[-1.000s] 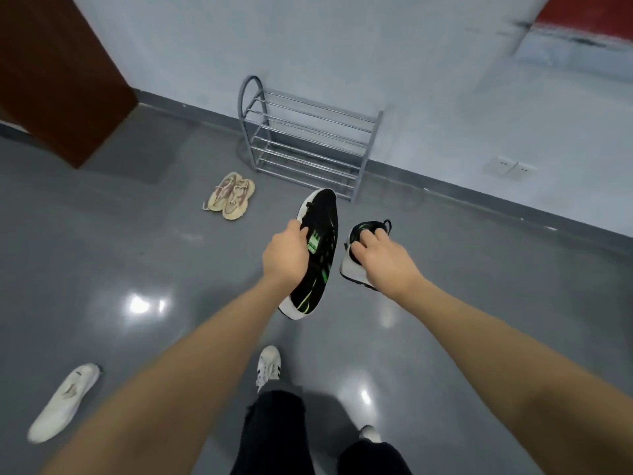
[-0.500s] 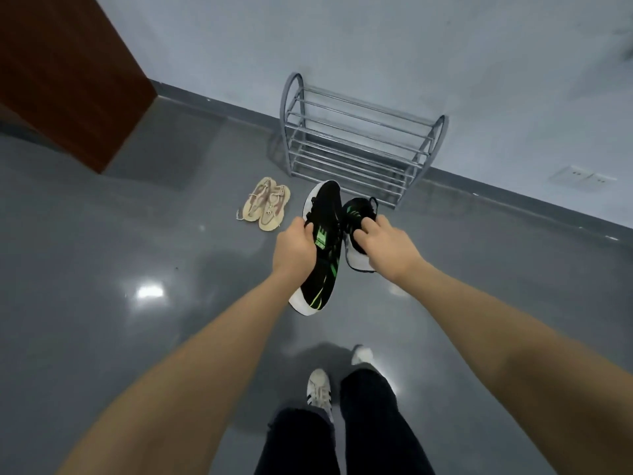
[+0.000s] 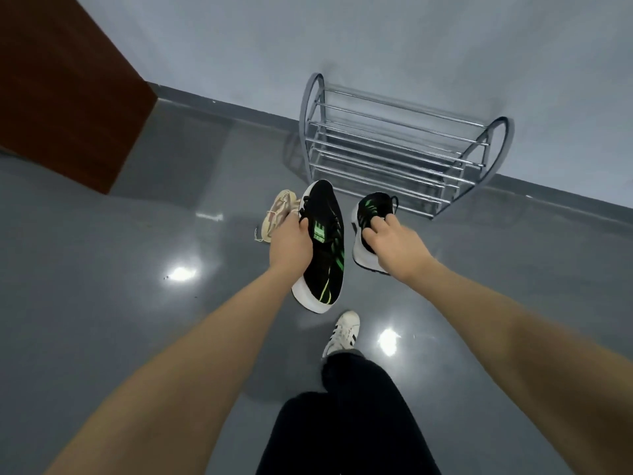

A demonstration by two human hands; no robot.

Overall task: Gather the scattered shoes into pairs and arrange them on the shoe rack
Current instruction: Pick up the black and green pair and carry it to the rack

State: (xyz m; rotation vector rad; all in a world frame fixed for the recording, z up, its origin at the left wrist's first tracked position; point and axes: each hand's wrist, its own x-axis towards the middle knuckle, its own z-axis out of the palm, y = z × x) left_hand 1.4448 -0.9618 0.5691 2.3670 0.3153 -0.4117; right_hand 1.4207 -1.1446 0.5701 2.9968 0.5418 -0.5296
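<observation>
Head view: each hand grips one black sneaker, left hand (image 3: 291, 243) and right hand (image 3: 394, 246), with the shoe rack (image 3: 394, 145) just beyond, shelves running left-right.

Sneakers (image 3: 325, 245): were black with green stripes, white soles.
Sandals (image 3: 279, 214): were beige.
Shoe rack (image 3: 394, 145): was silver chrome.
Floor (image 3: 120, 269): was glossy grey.
Door (image 3: 61, 87): was reddish brown.
Worn shoe (image 3: 342, 332): was white, dark-striped.
</observation>
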